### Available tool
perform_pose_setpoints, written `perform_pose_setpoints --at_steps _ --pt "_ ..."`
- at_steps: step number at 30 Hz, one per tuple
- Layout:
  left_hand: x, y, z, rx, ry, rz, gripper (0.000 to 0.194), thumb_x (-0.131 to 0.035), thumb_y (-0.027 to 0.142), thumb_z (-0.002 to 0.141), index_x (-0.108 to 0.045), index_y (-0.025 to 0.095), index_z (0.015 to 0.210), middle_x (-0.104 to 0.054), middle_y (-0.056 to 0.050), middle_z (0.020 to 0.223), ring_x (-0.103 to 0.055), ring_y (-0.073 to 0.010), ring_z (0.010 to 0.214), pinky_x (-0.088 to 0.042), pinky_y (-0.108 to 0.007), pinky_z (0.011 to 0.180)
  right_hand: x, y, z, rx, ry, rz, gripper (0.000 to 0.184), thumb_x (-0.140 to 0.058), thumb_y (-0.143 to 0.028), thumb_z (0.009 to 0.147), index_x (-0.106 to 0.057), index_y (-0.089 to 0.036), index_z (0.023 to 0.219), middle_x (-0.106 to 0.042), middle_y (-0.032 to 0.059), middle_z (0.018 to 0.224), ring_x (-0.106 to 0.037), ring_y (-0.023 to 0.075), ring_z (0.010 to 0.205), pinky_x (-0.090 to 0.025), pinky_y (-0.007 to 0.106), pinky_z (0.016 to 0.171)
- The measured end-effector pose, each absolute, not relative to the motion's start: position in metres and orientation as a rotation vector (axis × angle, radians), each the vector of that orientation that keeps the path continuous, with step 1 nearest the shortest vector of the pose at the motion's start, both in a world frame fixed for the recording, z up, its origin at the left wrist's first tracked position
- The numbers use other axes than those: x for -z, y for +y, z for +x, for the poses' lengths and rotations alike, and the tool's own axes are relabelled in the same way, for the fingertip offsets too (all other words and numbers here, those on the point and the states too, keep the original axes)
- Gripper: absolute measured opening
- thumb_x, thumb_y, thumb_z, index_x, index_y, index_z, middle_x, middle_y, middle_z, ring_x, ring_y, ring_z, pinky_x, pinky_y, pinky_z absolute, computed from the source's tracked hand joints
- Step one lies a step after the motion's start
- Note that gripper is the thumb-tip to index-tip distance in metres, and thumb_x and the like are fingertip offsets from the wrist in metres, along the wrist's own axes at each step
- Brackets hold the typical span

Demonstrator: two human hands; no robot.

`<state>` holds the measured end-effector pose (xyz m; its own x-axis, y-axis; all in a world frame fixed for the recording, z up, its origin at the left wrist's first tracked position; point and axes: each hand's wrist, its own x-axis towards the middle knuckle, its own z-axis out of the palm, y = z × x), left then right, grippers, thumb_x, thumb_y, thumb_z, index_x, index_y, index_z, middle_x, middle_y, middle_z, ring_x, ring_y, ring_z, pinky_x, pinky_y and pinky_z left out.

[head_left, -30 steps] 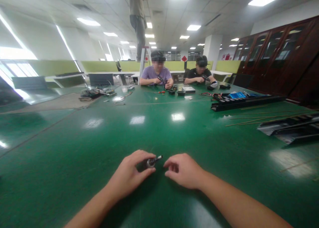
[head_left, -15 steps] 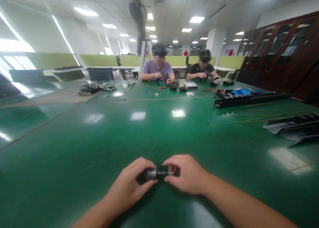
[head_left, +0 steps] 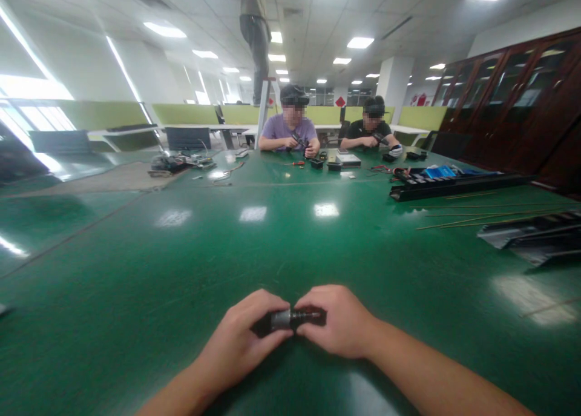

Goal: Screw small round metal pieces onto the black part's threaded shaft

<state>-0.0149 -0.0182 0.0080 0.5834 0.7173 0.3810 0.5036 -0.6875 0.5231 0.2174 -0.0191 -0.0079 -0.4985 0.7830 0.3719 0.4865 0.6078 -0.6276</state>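
A small grey metal cylinder with a thin dark stepped shaft lies sideways between my hands, low over the table. My left hand is closed on the thick grey end, thumb below and fingers above. From the other side my right hand curls its thumb and fingers around the narrow shaft, with the fingertips near the grey body. The shaft's far tip is partly hidden inside the right hand. What exact kind of part it is, I cannot make out.
Two people sit across the green table, handling dark devices. Black channels and thin rods lie at the right. A heap of electronic parts is at the far left. Someone stands on a ladder behind.
My right hand has moved left along the shaft, and its fingertips now sit close to the grey body. My left hand and the cylinder have shifted slightly right.
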Motion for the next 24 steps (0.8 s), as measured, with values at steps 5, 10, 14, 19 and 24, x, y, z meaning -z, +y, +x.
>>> perform_pose_setpoints --at_steps 5,10,14,19,24 --pt "-0.0082 -0.0180 -0.0148 -0.866 0.964 2.496 0.024 -0.071 0.026 0.085 -0.063 0.025 0.108 -0.069 0.000 0.097 -0.064 -0.0131 0.088 -0.051 -0.023 0.079 0.0099 -0.0181 0.2170 -0.581 -2.187 -0.976 0.017 -0.070 -0.026 0.080 -0.073 -0.023 0.096 -0.071 0.0008 0.086 -0.064 0.0158 0.077 -0.045 0.025 0.073" --pt "-0.0097 -0.0186 -0.0126 -0.890 0.975 2.516 0.024 -0.071 0.025 0.085 -0.063 0.026 0.108 -0.069 0.001 0.096 -0.064 -0.0119 0.087 -0.051 -0.022 0.079 0.0103 -0.0189 0.2166 -0.573 -2.185 -0.970 0.015 -0.070 -0.027 0.081 -0.073 -0.023 0.095 -0.070 0.0007 0.084 -0.064 0.0154 0.076 -0.045 0.025 0.071" --pt "-0.0108 -0.0195 -0.0110 -0.917 1.020 2.518 0.023 -0.071 0.026 0.085 -0.063 0.026 0.106 -0.069 0.002 0.096 -0.065 -0.0116 0.087 -0.051 -0.021 0.079 0.0098 -0.0190 0.2168 -0.581 -2.176 -0.969 0.014 -0.069 -0.027 0.083 -0.073 -0.023 0.095 -0.070 0.0004 0.084 -0.063 0.0147 0.075 -0.044 0.024 0.070" --pt "-0.0114 -0.0194 -0.0110 -0.928 1.047 2.550 0.022 -0.070 0.028 0.085 -0.063 0.025 0.106 -0.070 0.001 0.095 -0.066 -0.0126 0.086 -0.051 -0.023 0.078 0.0098 -0.0185 0.2173 -0.551 -2.178 -0.985 0.014 -0.068 -0.028 0.085 -0.074 -0.023 0.096 -0.070 0.0005 0.083 -0.063 0.0148 0.074 -0.044 0.024 0.070" --pt "-0.0105 -0.0189 -0.0127 -0.924 1.065 2.557 0.023 -0.070 0.029 0.085 -0.063 0.026 0.106 -0.070 0.001 0.096 -0.066 -0.0132 0.086 -0.052 -0.024 0.078 0.0102 -0.0181 0.2173 -0.543 -2.189 -0.985 0.014 -0.067 -0.029 0.085 -0.074 -0.022 0.096 -0.071 0.0010 0.083 -0.063 0.0152 0.074 -0.043 0.025 0.070"
